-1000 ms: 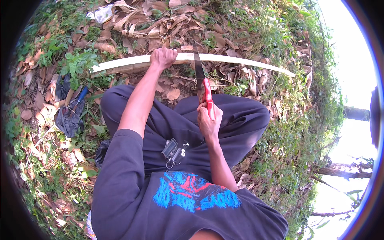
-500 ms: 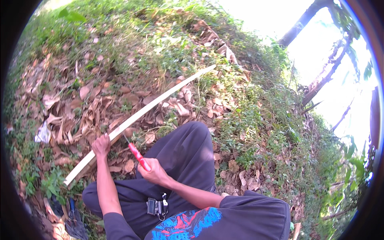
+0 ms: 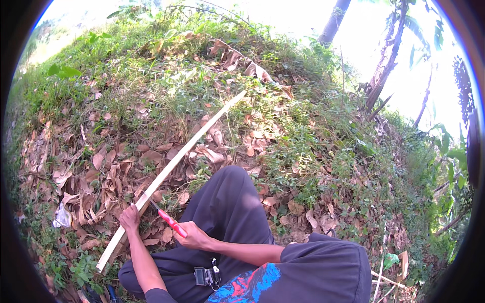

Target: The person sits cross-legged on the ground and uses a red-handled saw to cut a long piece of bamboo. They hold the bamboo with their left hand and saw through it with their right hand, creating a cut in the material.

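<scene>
A long, pale strip of wood or bamboo (image 3: pixel 180 155) lies slantwise from the near left toward the far middle. My left hand (image 3: pixel 130 218) is closed on its near part, with the end jutting out past my fist. A darker piece (image 3: pixel 120 246) shows under that end. In my right hand (image 3: pixel 194 236) is a red-handled cutting tool (image 3: pixel 172 223), held in a closed grip. Its thin blade meets the strip just beyond my left hand; whether it is a saw or a knife I cannot tell.
My bent legs in dark trousers (image 3: pixel 227 202) are close beside the strip. A small grey device (image 3: pixel 204 276) rests on my lap. Dry leaves and low plants cover the sloping ground. A white scrap (image 3: pixel 62 216) lies at left, and thin pale sticks (image 3: pixel 386 279) at lower right.
The view has shifted, so strip and hands appear lower. The tool's blade, just short of the strip before, now meets it. Both hands keep their grips.
</scene>
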A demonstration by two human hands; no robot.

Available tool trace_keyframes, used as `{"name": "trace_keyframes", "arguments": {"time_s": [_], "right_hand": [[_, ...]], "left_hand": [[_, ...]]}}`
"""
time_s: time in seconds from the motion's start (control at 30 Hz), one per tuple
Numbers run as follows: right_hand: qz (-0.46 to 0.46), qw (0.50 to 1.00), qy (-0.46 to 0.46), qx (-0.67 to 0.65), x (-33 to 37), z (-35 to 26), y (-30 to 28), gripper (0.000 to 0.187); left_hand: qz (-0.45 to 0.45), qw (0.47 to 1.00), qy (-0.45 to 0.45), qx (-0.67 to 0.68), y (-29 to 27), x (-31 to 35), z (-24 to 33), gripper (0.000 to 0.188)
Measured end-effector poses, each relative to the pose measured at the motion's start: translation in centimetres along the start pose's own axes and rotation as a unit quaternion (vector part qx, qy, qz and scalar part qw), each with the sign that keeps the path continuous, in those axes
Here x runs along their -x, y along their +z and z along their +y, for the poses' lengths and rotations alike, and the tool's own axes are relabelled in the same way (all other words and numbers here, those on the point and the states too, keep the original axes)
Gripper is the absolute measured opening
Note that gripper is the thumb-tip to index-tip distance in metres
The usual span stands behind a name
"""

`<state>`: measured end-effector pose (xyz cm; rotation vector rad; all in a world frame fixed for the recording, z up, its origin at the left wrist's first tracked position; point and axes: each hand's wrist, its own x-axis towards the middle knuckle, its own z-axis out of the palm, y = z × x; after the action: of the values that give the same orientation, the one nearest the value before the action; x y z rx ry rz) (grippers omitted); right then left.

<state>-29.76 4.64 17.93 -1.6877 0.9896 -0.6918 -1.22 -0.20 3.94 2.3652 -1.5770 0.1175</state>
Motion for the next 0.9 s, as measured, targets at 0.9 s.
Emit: {"name": "trace_keyframes", "arguments": {"time_s": [0.9], "right_hand": [[0.071, 0.997, -0.037, -0.019, -2.9, 3.9, -0.5, 0.021]], "left_hand": [[-0.073, 0.995, -0.061, -0.018, 0.9, -0.9, 0.4, 0.062]]}}
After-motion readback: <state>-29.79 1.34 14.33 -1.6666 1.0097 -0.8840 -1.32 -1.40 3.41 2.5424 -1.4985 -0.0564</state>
